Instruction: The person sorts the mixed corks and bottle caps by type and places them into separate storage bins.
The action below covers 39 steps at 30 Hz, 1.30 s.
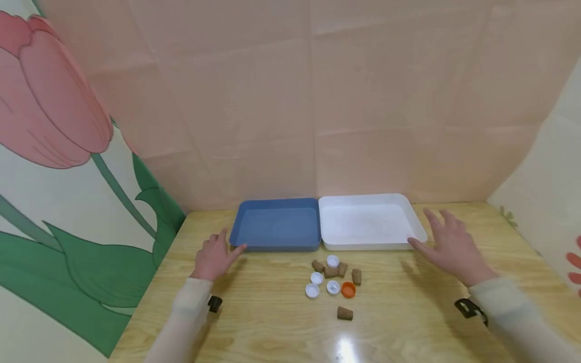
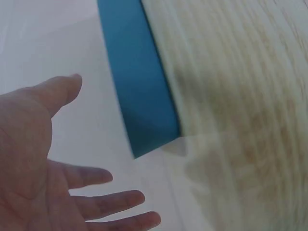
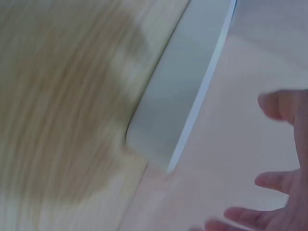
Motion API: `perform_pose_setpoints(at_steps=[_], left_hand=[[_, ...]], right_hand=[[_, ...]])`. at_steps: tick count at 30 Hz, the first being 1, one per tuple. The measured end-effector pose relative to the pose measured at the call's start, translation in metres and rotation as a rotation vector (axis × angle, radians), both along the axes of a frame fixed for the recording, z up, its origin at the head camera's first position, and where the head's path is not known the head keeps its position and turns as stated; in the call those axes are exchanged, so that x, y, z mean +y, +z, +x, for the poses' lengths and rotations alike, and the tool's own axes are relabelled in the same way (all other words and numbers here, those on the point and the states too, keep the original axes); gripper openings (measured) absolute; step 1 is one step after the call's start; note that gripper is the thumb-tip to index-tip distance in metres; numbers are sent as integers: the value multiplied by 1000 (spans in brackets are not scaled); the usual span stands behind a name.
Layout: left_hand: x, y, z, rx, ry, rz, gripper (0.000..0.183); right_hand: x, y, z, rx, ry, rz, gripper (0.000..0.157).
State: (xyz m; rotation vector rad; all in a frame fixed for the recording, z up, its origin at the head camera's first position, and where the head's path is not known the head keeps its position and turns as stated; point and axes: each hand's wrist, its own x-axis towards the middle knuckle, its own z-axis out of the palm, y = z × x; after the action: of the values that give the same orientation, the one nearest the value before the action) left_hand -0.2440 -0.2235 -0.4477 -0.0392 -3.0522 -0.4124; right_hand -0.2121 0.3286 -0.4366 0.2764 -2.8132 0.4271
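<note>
Two shallow trays stand side by side at the back of the table, a blue tray (image 1: 275, 248) and a white tray (image 1: 372, 246). By the blue tray's front left corner is my left hand (image 1: 214, 257), fingers spread and nothing held. My right hand (image 1: 456, 247) hovers off the white tray's right end with thumb and fingers apart. In the left wrist view the blue tray's side (image 2: 144, 96) lies beyond the thumb. The right wrist view has the white tray's side (image 3: 168, 91) apart from the fingertips.
In front of the trays lie several white bottle caps (image 1: 312, 290), an orange cap (image 1: 348, 290) and several brown cork stoppers (image 1: 356, 276). One cork (image 1: 345, 313) sits nearer the front of the wooden table (image 1: 263, 322). A pinkish cloth (image 1: 313, 111) hangs behind.
</note>
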Motion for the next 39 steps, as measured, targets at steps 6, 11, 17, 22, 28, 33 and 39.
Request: perform_pose_setpoints(at_steps=[6,11,17,22,28,33,39], left_hand=[[-4,-11,-14,-30,24,75,97],[-2,-14,-19,-49,23,126,99],[1,-16,-22,-64,11,170,96],[3,-15,-26,-56,15,159,96],[5,-15,-31,-70,11,154,98],[7,-13,-30,-84,18,137,99],[8,-12,-31,-94,18,139,100]], right_hand=[[-44,-3,6,-8,73,-84,56],[-80,-12,8,-133,160,-108,34],[-104,-28,6,-234,229,-113,29],[-114,-35,6,-273,257,-128,29],[-122,-39,5,-306,266,-149,15],[-128,-41,6,-314,271,-140,4],[-132,-38,7,-324,249,-122,6]])
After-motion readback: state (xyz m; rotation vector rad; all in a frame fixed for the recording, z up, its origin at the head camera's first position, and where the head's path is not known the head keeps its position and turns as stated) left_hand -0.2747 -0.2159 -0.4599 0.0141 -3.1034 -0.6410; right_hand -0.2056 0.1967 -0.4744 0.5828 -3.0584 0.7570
